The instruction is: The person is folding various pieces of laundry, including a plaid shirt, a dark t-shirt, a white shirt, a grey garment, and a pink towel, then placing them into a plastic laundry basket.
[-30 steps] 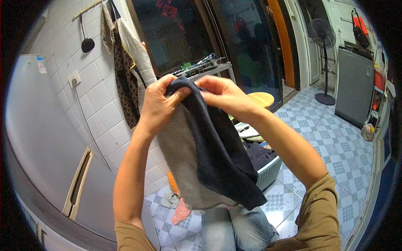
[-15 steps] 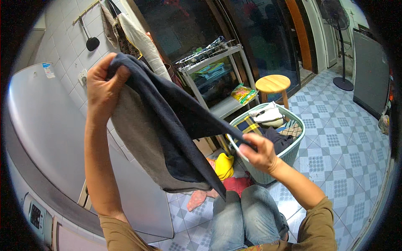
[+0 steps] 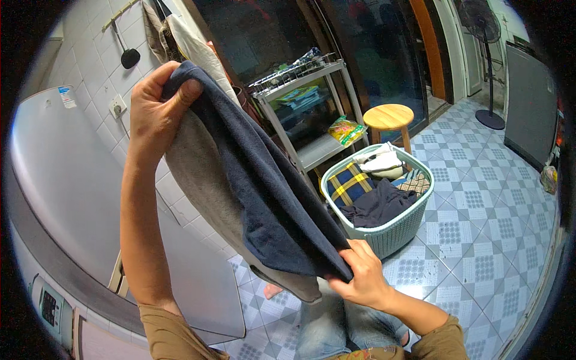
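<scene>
- At your far left stands a tall silver refrigerator (image 3: pixel 66 156), its rounded side filling much of the view.
- Just right of it, a black utensil (image 3: pixel 130 58) hangs from a rail on the white tiled wall (image 3: pixel 99 57), above a socket (image 3: pixel 117 107) with a plug in it.
- Your left hand (image 3: pixel 155 114) is raised, fingers curled in and thumb pressed over the top edge of the navy-and-grey cloth (image 3: pixel 264 195), gripping it firmly.
- The cloth hangs in the air in front of you, slanting from your left hand down to the right; its grey part lies to the left, its navy part to the right.
- A small pink item (image 3: pixel 272 291) lies on the floor below the cloth's lower edge.
- Behind the cloth is a metal rack (image 3: pixel 321 155), with a yellow-and-green packet (image 3: pixel 347 131) on its lower shelf.
- Your right hand (image 3: pixel 365 276), lower down and over your jeans, pinches the cloth's lower right end between thumb and bent fingers.
- Beyond that hand, a pale green basket (image 3: pixel 393 240) holds plaid, dark and white fabrics.
- A round wooden stool (image 3: pixel 389 117) stands behind the basket.
- Farthest right are a black standing fan (image 3: pixel 491 78) and a grey boxy appliance (image 3: pixel 529 111).
</scene>
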Available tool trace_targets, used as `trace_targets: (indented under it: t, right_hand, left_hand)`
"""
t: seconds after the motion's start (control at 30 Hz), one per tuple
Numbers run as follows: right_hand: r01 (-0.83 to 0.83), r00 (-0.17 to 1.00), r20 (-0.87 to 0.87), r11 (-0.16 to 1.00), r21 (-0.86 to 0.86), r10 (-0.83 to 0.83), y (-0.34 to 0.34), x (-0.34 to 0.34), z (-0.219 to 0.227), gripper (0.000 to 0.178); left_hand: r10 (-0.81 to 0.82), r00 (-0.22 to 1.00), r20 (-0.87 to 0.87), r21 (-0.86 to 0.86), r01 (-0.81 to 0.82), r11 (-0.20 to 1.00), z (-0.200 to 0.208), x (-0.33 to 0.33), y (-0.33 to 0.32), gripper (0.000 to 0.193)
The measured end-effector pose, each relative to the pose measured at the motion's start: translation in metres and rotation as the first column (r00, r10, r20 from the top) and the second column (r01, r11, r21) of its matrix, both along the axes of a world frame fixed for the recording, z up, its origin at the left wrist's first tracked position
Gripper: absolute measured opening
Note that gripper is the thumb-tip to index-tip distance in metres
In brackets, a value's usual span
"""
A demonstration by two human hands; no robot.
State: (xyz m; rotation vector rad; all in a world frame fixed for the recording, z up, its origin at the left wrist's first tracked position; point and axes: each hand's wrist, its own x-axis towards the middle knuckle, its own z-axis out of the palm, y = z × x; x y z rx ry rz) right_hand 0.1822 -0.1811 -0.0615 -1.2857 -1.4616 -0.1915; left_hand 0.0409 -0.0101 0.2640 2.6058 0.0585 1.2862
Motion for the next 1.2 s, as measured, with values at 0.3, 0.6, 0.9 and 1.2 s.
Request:
trace_targets:
  t: [0.3,0.6,0.9,1.2]
  right_hand:
    - [-0.497,0.795,-0.467,0.857,-0.137,0.387,0.048,0.038,-0.072,0.014]
    - [0.051,0.862,-0.463,0.945,-0.324,-0.205,0.076,0.226,-0.051,0.019]
    - [0.288,0.908,-0.262,0.941,-0.177,-0.327,0.013,0.275,-0.011,0.028]
    - [0.484,0.840,0.058,0.695,-0.532,-0.540,-0.142,0.268,-0.133,0.012]
  left_hand:
    - [0.024,1.000,-0.011,0.008,-0.024,1.000,0.000,-0.007,0.006,0.019]
    - [0.313,0.944,-0.103,-0.075,-0.321,0.944,-0.060,-0.008,0.087,0.025]
    - [0.226,0.974,0.012,-0.017,-0.226,0.974,-0.124,-0.037,0.017,0.036]
    - [-0.284,0.727,-0.625,-0.274,0.137,0.952,-0.400,-0.112,-0.124,0.033]
